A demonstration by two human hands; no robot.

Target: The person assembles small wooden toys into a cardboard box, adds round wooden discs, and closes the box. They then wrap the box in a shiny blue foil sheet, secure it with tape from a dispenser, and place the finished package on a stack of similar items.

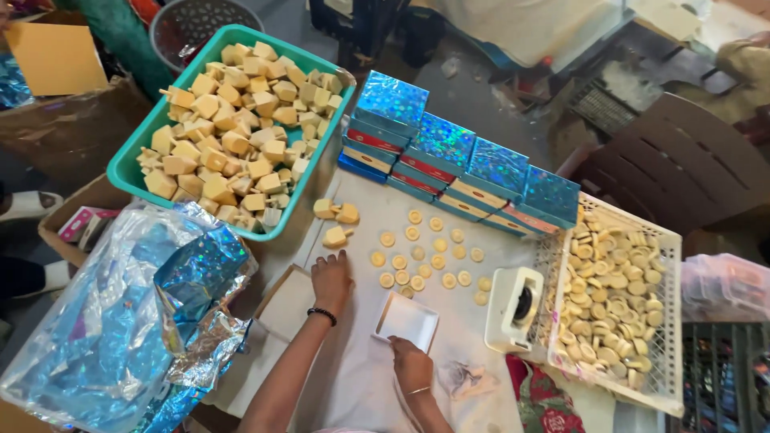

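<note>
Packing part-done: holographic blue boxes [461, 156] are stacked behind the white tray [407, 320], gripped at its near edge by right hand [412, 364]; left hand [330, 278] is rested open beside it, round soaps [425, 252] left unboxed.

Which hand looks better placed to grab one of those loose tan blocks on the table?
Probably the left hand: it rests just below the loose tan blocks. The right hand sits lower, at the small white tray.
</note>
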